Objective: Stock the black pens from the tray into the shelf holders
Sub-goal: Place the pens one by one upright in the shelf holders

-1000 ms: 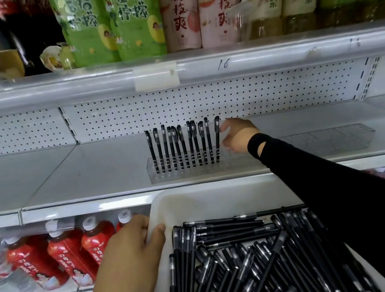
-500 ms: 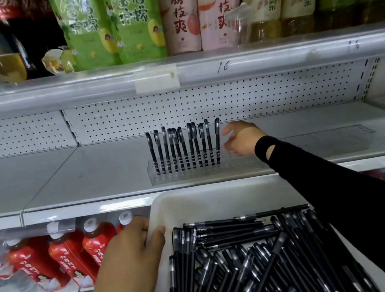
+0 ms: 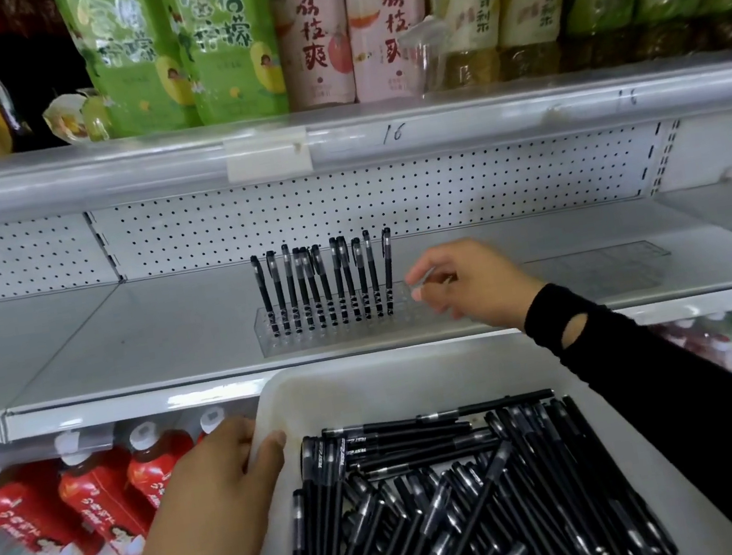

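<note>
A white tray at the bottom holds several loose black pens. My left hand grips the tray's left rim, thumb hooked over the edge. On the middle shelf a clear holder carries several black pens standing upright in a row. My right hand, in a black sleeve, hovers just right of the last upright pen, fingers loosely bent and holding nothing. A second clear holder lies farther right and has no pens in it.
Drink pouches crowd the top shelf above a rail with a price tag. Red bottles fill the lower shelf at left. A perforated back panel closes the middle shelf behind the holders.
My right hand has let go of the last upright pen and drawn back to the right and toward me. The left hand stays on the tray rim.
</note>
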Motion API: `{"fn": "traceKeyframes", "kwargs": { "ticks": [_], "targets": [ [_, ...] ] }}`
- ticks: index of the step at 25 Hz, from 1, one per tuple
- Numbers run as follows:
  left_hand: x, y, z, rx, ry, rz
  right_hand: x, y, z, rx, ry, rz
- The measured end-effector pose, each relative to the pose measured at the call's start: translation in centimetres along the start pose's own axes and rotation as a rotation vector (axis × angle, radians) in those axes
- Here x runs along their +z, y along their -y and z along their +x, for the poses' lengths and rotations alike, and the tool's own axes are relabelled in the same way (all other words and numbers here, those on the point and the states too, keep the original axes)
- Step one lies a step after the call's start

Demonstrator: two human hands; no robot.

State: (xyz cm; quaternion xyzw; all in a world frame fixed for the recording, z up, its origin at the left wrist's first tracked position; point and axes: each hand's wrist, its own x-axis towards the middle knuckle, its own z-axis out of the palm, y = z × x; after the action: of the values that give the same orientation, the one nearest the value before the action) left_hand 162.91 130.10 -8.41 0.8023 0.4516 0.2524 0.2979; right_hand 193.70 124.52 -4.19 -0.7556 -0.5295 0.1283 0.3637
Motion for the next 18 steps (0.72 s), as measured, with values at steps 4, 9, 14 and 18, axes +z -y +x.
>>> {"fn": "traceKeyframes", "kwargs": {
  "ticks": [4, 9, 14, 18],
  "targets": [
    [-0.1, 0.1, 0.0, -0.001, 0.007, -0.028, 0.8, -0.5, -2.0, 0.021, 0.054, -0.076],
    [-0.1, 0.2, 0.0, 0.009, 0.005, -0.015, 1.5, 1.3, -4.2, -0.117, -0.019, -0.260],
    [-0.3, 0.2, -0.1, -0.008, 0.007, -0.029, 2.8, 3.9, -7.9, -0.398, 0.034, -0.309],
    [-0.2, -0.1, -0.2, -0.007, 0.011, -0.033, 5.0, 2.7, -8.5, -0.362, 0.355, -0.459]
  ]
}}
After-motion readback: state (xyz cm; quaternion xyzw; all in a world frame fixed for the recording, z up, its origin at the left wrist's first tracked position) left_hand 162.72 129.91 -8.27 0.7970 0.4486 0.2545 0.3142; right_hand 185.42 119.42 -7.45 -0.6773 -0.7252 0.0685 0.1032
